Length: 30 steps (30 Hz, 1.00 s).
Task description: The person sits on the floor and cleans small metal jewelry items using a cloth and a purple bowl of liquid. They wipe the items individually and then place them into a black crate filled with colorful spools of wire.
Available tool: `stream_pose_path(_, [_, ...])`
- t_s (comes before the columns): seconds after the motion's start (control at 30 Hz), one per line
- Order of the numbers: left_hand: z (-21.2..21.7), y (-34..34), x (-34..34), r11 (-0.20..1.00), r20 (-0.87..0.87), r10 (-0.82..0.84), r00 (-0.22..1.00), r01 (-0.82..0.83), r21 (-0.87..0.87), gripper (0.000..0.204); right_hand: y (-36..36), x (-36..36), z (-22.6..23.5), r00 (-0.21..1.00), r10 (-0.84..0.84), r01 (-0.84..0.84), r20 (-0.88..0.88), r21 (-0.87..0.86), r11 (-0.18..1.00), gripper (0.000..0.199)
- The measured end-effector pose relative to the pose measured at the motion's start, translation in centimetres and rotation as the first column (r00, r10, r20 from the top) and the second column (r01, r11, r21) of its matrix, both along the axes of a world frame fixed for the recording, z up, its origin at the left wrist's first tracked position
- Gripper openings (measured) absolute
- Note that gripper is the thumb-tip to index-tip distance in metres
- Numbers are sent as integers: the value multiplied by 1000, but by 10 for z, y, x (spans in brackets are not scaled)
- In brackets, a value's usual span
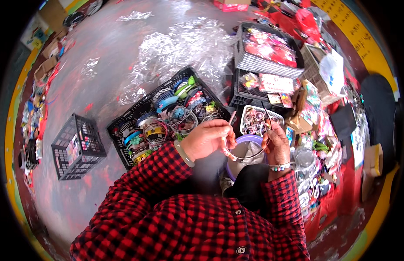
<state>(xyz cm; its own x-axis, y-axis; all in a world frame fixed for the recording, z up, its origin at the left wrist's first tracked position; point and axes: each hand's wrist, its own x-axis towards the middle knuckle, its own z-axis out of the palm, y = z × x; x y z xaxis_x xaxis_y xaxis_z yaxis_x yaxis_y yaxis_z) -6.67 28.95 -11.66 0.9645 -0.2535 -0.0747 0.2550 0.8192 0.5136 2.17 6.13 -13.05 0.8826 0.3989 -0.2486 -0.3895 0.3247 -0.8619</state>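
A thin, dark, U-shaped headband is held in front of me with its curve downward and both ends pointing up. My left hand pinches one side of it between thumb and fingers. My right hand grips the other side, fingers curled around the band. Beneath the headband stands a purple-rimmed bucket with clear plastic inside. Just beyond my hands, a white basket holds small hair accessories. To the left of my hands lies a black crate packed with bundles of headbands in many colours.
A smaller black crate sits on the floor at left. Crumpled clear plastic spreads over the far floor. Stacked crates with packaged goods rise at far right. Loose packages and trinkets pile up on my right.
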Motion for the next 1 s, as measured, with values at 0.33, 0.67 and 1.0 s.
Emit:
stream_pose_path(0.33, [-10,12,-42,994,-158,61,985,-75,-80,17,14,-35,16,857,440,-397,267,-202,895,29])
stream_pose_path(0.67, [42,28,-133,973,53,230,972,-230,1,22,24,-113,75,17,534,307,845,-513,801,33])
stream_pose_path(1.0, [80,35,-131,821,-81,75,994,-16,570,50,-14,-107,114,671,294,-40,681,-363,931,13])
